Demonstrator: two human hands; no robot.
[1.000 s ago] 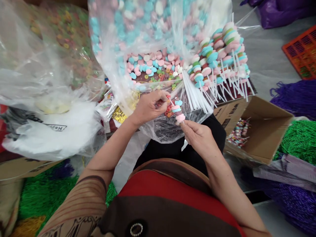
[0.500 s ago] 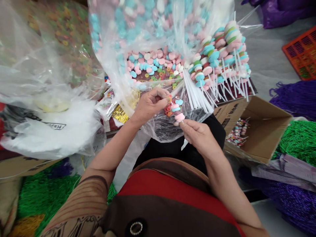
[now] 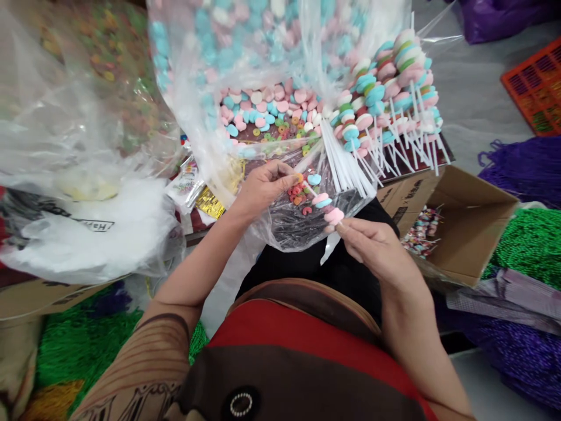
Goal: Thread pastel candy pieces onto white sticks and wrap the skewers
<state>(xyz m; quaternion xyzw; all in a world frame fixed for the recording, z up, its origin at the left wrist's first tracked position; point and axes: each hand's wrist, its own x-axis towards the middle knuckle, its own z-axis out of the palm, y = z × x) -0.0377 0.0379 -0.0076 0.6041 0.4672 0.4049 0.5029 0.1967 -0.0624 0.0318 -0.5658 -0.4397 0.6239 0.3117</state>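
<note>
My right hand [image 3: 372,242] is closed on the lower end of a candy skewer [image 3: 322,202]. Pink, blue and dark purplish pieces are threaded on its white stick, whose bare upper end points at my left hand [image 3: 269,184]. Between that hand's thumb and fingers is an orange ring candy [image 3: 299,178], close to the stick's tip; I cannot tell whether the tip has entered it. Below lie loose red ring candies [image 3: 298,196] on clear plastic, with a blue candy [image 3: 314,179] beside them. White sticks [image 3: 344,161] fan out to the right of these.
Filled candy skewers [image 3: 394,93] are stacked at the right of the table. Behind my hands spread loose pink, blue and white candies [image 3: 267,105] in a big clear bag [image 3: 188,93]. An open cardboard box [image 3: 475,228] stands to the right, an orange crate [image 3: 537,88] beyond.
My right hand has moved right and slightly down with the skewer, baring more stick between its candies and my left hand. The left hand keeps its pinch on the orange ring candy.
</note>
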